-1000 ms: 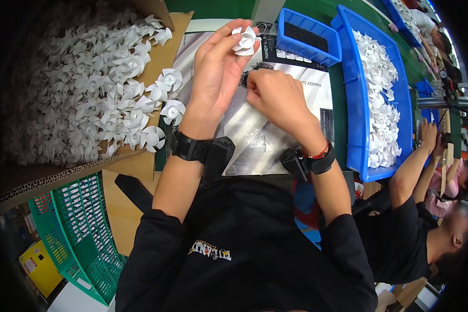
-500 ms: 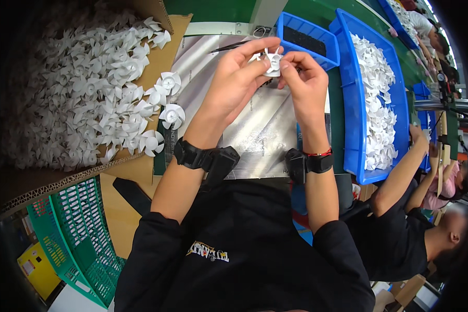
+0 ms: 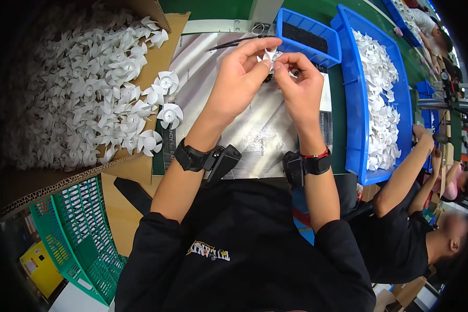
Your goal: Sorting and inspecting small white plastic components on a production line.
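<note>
Above the silvery work sheet (image 3: 244, 132), my left hand (image 3: 234, 83) pinches a small white fan wheel (image 3: 268, 56) between thumb and forefinger. My right hand (image 3: 300, 83) is closed against the wheel's right side, thumb and forefinger at its edge. Something small and dark shows among the right fingers, too small to name. Another dark bit is visible just below the wheel. Part of the wheel is hidden by the fingertips. Dark tweezers (image 3: 229, 44) lie behind my left hand.
A cardboard box (image 3: 169, 62) full of white fan wheels stands left, with loose wheels (image 3: 170, 115) beside it. A small blue bin (image 3: 309, 53) of black parts is at the back. A long blue bin (image 3: 354, 130) of wheels stands right; beyond it a co-worker's arm (image 3: 403, 174) reaches in.
My right fingers have curled in closer over the wheel and it is tilted differently. The dark bits at the fingers now show. Both hands stay in about the same place.
</note>
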Demonstrator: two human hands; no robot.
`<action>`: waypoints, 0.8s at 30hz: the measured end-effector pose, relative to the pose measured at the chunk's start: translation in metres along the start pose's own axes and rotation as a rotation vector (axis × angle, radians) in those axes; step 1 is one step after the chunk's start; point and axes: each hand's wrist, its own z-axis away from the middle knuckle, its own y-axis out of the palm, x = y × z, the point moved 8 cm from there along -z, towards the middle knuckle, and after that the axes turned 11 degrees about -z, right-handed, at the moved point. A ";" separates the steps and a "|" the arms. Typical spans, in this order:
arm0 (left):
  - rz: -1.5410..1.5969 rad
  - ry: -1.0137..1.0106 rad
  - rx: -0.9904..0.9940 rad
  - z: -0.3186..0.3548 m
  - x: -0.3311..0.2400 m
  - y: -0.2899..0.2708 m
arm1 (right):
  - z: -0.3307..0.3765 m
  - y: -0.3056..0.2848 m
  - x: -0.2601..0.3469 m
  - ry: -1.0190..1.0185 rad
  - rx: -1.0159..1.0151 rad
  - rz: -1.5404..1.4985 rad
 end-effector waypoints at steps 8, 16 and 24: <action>-0.004 0.011 0.019 -0.003 -0.001 0.003 | 0.001 -0.006 -0.004 -0.009 -0.018 0.003; -0.137 0.113 -0.008 0.002 0.000 0.003 | 0.011 -0.007 0.006 -0.071 -0.005 0.177; -0.170 0.135 0.003 0.006 -0.015 0.000 | -0.005 -0.008 0.007 0.000 0.162 0.120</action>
